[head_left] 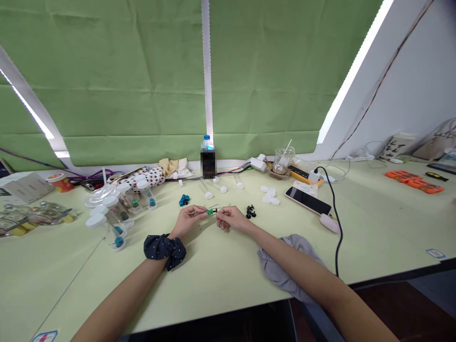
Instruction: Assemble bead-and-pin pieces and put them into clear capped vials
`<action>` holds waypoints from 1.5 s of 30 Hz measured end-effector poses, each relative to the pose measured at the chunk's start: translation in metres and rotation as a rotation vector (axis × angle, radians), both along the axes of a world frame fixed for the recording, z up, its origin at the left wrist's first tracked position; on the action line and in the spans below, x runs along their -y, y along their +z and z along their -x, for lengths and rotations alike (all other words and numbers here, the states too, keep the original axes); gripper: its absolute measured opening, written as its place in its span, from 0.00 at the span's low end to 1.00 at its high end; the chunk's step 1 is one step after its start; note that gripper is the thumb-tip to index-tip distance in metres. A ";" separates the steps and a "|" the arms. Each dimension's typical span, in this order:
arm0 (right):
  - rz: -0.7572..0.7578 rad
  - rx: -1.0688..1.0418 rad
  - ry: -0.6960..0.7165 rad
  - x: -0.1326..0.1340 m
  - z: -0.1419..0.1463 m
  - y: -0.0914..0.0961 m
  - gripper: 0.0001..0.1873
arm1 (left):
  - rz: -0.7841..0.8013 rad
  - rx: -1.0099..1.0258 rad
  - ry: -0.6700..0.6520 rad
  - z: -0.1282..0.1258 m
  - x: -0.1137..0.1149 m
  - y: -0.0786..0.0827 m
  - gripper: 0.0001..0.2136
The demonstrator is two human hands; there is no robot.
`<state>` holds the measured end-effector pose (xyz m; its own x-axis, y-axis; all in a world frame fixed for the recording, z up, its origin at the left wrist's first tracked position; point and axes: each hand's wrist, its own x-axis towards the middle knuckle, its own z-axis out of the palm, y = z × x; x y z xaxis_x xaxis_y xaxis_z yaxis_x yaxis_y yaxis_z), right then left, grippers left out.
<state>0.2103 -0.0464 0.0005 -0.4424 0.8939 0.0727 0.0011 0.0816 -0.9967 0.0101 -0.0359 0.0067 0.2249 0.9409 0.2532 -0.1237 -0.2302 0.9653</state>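
Observation:
My left hand [190,221] and my right hand [230,218] meet above the middle of the pale green table [228,280]. Between their fingertips is a small green bead on a thin metal wire [210,212], pinched by both hands. A cluster of blue beads [184,200] lies just beyond my left hand, and a cluster of black pieces [250,211] lies beyond my right. Further left stand several clear vials with white lids [119,209], some holding blue or green pieces. A dark polka-dot scrunchie [165,250] circles my left wrist.
White caps [270,195] lie near a phone [308,201]. A black cable [335,223] runs down the table's right side. A grey cloth [285,266] lies under my right forearm. Glass jars [28,218] stand far left, a water bottle [207,156] at the back, and orange cases [413,182] far right.

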 end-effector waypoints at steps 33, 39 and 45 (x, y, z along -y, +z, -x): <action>0.038 0.005 -0.006 0.003 0.001 0.004 0.21 | 0.000 0.012 -0.023 -0.002 0.003 0.004 0.09; 0.042 -0.014 -0.031 0.003 0.002 0.006 0.22 | 0.008 0.020 -0.070 -0.002 0.004 0.004 0.08; 0.067 -0.038 -0.031 0.000 0.001 0.004 0.23 | 0.003 -0.027 -0.085 -0.003 0.006 0.007 0.09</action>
